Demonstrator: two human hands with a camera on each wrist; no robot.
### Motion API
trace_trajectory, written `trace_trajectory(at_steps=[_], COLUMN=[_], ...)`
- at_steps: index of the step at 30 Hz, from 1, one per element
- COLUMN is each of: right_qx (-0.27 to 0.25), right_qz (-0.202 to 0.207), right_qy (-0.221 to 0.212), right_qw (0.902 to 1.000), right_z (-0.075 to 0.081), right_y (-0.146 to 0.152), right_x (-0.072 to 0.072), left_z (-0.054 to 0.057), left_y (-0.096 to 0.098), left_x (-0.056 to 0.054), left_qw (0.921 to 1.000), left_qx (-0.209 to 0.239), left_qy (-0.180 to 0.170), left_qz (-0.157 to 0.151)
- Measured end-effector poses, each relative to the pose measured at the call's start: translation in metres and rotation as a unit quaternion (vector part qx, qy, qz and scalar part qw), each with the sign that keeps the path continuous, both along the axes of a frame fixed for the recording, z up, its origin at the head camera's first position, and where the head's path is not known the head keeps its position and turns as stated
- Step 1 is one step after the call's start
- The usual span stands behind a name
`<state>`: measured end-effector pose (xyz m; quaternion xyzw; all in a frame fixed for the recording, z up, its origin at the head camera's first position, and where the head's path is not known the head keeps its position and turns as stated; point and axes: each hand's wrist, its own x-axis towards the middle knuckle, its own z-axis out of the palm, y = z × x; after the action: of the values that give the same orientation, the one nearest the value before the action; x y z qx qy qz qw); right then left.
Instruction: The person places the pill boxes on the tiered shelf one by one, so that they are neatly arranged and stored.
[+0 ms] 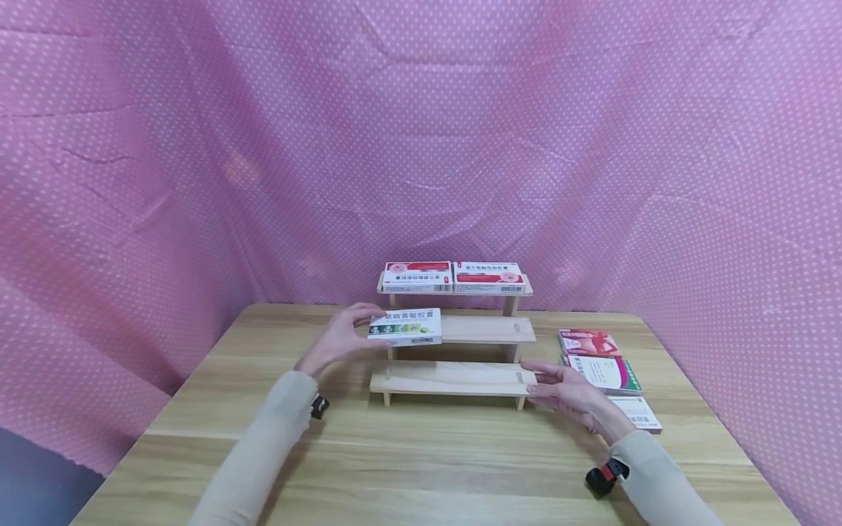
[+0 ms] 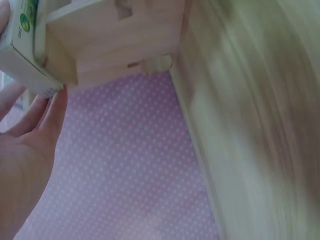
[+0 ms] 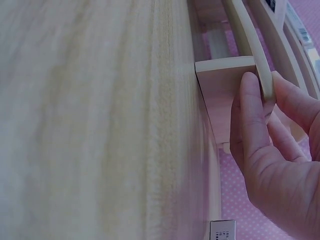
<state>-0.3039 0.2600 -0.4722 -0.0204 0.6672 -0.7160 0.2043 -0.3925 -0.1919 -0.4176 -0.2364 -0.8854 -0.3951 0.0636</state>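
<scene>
In the head view, my left hand (image 1: 337, 342) grips a white and green medicine box (image 1: 411, 327) by its left end, over the left part of the rack's middle tier. In the left wrist view, fingers of the left hand (image 2: 27, 155) reach the lower edge of that medicine box (image 2: 30, 70). A stepped wooden display rack (image 1: 454, 377) stands on the table. My right hand (image 1: 574, 394) holds the right end of its lowest tier. The right wrist view has the right hand (image 3: 280, 155) pinching the board's end, with fingertips against the side support (image 3: 222, 92).
Two red and white medicine boxes (image 1: 418, 277) lie side by side on the top tier. Right of the rack, a red box (image 1: 588, 342), a white, purple and green box (image 1: 601, 372) and a white box (image 1: 636, 413) lie on the table (image 1: 421, 467). A pink dotted curtain (image 1: 421, 146) hangs behind.
</scene>
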Motion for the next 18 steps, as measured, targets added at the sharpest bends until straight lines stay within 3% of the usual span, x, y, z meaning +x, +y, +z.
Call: trace_trajectory(at_steps=[5,14,18], right_qx=[-0.002,0.003,0.003], right_qz=[-0.003,-0.001,0.001], right_qy=[0.001,0.006,0.005], right_qw=[1.0,1.0,1.0], right_z=[-0.001,-0.001,0.0], right_y=[0.0,0.0,0.0], right_x=[0.0,0.0,0.0], left_z=[-0.003,-0.008,-0.01], left_y=[0.011,0.021,0.023], left_x=[0.0,-0.003,-0.004], left_qw=[0.9999,0.9996,0.999], left_qx=[0.009,0.02,0.042], left_qy=[-0.011,0.021,0.017], left_qz=[0.01,-0.001,-0.006])
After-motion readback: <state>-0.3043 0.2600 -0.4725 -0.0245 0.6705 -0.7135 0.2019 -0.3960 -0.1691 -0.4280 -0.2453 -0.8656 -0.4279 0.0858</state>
